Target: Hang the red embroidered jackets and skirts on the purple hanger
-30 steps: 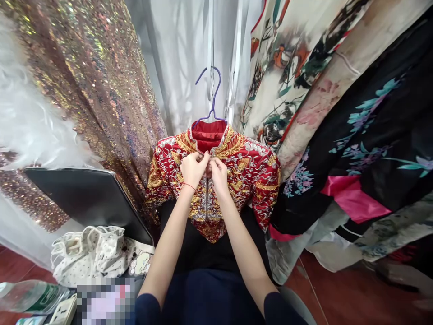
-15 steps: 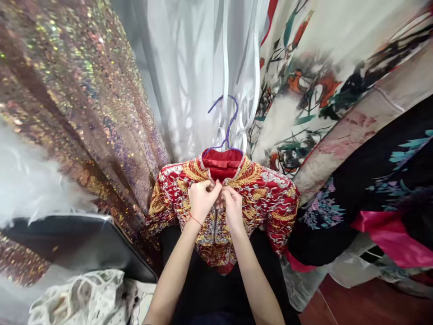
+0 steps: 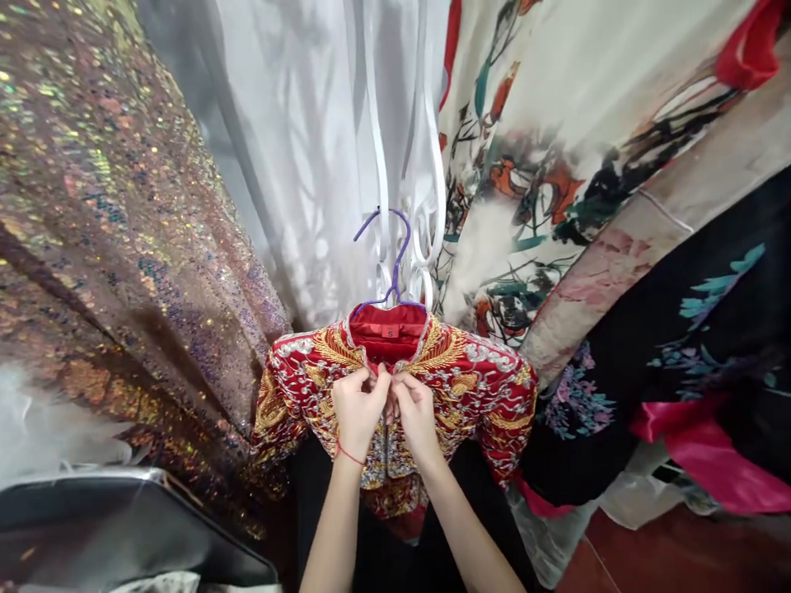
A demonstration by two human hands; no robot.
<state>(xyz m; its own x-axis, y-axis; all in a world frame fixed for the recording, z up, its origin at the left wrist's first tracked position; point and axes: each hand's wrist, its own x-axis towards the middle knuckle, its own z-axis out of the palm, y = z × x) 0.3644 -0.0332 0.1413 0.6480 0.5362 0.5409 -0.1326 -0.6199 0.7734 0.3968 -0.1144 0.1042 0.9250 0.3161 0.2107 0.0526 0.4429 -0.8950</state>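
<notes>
Red embr. jacket (image 3: 479, 383) pinched at front by L grip (image 3: 358, 408) & R grip (image 3: 418, 412), both closed; "S" seen on neck label (image 3: 390, 331).

Perhaps a costume room or dress shop
Sequined fabric (image 3: 154, 239) hangs left of the left hand (image 3: 358, 412); painted cloth (image 3: 544, 181) and a black floral garment (image 3: 630, 371), right of the right hand (image 3: 418, 417).

At the upper front of the red jacket (image 3: 470, 383), the left hand (image 3: 359, 408) and the right hand (image 3: 413, 413) are very near to each other. Both pinch this garment, with bent fingers and with thumbs pointing upward toward its collar. The bare left forearm (image 3: 334, 527) comes from below the jacket almost straight; the bare right forearm (image 3: 470, 523) is more slanted, leaning inward.
</notes>
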